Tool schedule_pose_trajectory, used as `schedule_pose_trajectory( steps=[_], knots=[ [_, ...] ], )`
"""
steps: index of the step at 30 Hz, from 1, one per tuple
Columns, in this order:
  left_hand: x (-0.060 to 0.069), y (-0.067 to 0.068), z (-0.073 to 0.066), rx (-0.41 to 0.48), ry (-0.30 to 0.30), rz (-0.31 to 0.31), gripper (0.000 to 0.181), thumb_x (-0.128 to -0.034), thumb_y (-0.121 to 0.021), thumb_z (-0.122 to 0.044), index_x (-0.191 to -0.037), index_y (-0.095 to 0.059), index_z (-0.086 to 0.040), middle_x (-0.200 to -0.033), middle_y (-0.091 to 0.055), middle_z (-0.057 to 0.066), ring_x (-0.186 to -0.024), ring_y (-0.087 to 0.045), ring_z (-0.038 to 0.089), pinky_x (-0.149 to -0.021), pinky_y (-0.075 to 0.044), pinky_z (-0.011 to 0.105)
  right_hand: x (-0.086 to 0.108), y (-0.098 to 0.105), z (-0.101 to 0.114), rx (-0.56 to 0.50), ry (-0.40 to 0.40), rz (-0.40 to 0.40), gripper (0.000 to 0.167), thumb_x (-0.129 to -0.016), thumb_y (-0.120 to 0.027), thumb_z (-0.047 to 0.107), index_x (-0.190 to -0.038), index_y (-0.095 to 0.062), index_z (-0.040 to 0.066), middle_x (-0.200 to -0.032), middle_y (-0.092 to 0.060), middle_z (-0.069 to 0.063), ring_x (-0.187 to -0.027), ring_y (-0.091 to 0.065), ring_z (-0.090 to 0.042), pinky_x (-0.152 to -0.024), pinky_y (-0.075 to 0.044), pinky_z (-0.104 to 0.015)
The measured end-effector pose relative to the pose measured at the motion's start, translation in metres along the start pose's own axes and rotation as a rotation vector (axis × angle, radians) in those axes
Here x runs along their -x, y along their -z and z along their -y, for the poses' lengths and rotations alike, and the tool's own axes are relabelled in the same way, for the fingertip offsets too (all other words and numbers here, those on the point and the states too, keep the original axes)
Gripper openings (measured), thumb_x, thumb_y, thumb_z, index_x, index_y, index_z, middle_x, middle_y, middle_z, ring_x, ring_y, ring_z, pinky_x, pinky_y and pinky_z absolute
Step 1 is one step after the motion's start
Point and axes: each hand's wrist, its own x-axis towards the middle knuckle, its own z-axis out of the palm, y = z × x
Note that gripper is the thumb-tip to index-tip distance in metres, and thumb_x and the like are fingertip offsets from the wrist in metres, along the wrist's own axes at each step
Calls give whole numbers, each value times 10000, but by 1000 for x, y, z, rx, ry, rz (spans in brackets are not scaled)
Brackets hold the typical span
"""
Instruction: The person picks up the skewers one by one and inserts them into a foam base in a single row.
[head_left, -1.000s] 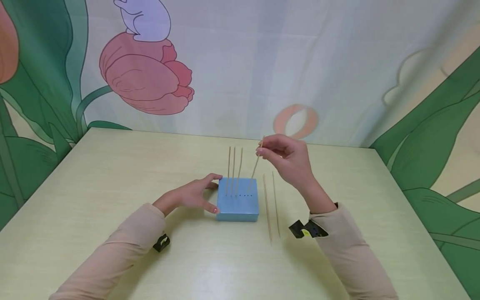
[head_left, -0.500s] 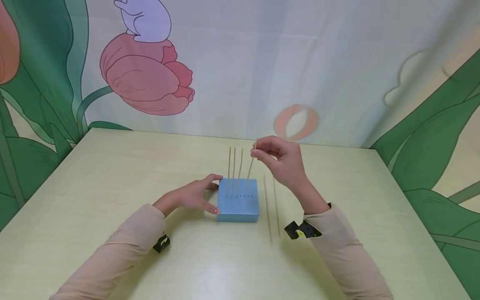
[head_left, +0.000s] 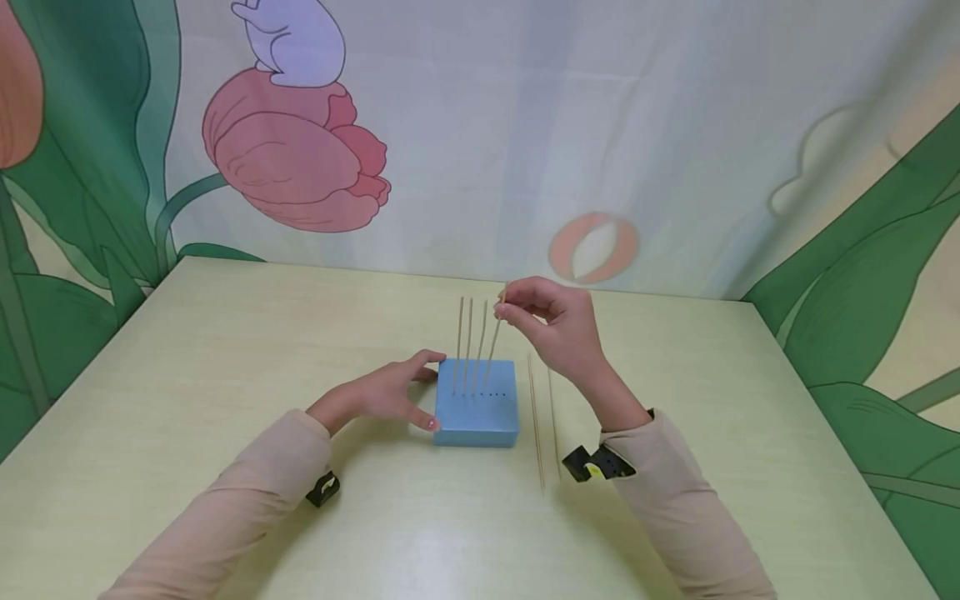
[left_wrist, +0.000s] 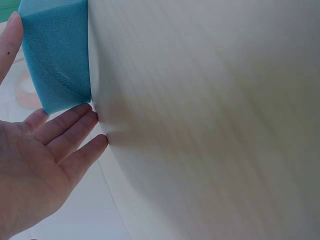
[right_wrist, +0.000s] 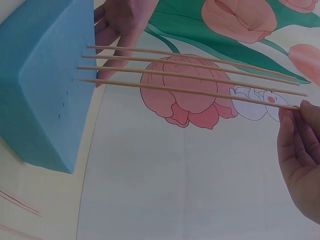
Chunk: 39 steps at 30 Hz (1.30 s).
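A blue foam block (head_left: 477, 421) with a row of small holes lies on the table. Three thin wooden skewers (head_left: 469, 342) stand in its left holes. My left hand (head_left: 382, 389) holds the block at its left side, thumb at the front corner and fingers at the back corner. My right hand (head_left: 558, 325) pinches a fourth skewer (right_wrist: 200, 92) near its top end, between thumb and fingertips. This skewer leans slightly, its pointed lower tip at the block's top face beside the third standing skewer. Whether the tip is inside a hole, I cannot tell.
Two loose skewers (head_left: 535, 417) lie on the table (head_left: 360, 533) just right of the block, below the right forearm. Behind the table's far edge hangs a printed curtain (head_left: 465, 150) with flowers and leaves.
My right hand has moved left and slightly down with its skewer, bringing the tip from the right end of the hole row toward the standing skewers. The left hand stays on the block.
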Motion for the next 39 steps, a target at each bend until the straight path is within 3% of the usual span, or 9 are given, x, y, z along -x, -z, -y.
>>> schedule_pose_trajectory(
  steps=[12,28,39],
  knots=[
    [0,0,0,8,2,1,932,-698,-796,-268,-1404,-210,-104,-1386,-371,197,-1301,-293,339,-1048,-187,515,5,-4,-8,21,-46,20,45,-771,-656,-87,-811,-640,-74,-761,-656,-163,-701,-626,-95,-704,-526,-290],
    [-1,-1,1,-9,-1,0,940,-701,-793,-275,-1408,-200,-94,-1381,-375,203,-1300,-295,341,-1051,-185,507,8,-8,-11,86,-49,48,53,-770,-670,-65,-816,-644,-57,-778,-669,-144,-691,-641,-204,-668,-526,-280],
    [0,-1,1,-8,7,-5,935,-703,-791,-276,-1408,-202,-99,-1384,-372,204,-1301,-289,349,-1046,-184,523,14,-5,-13,110,-94,83,121,-770,-685,-37,-884,-649,-55,-812,-673,-133,-710,-642,-201,-660,-524,-270]
  ],
)
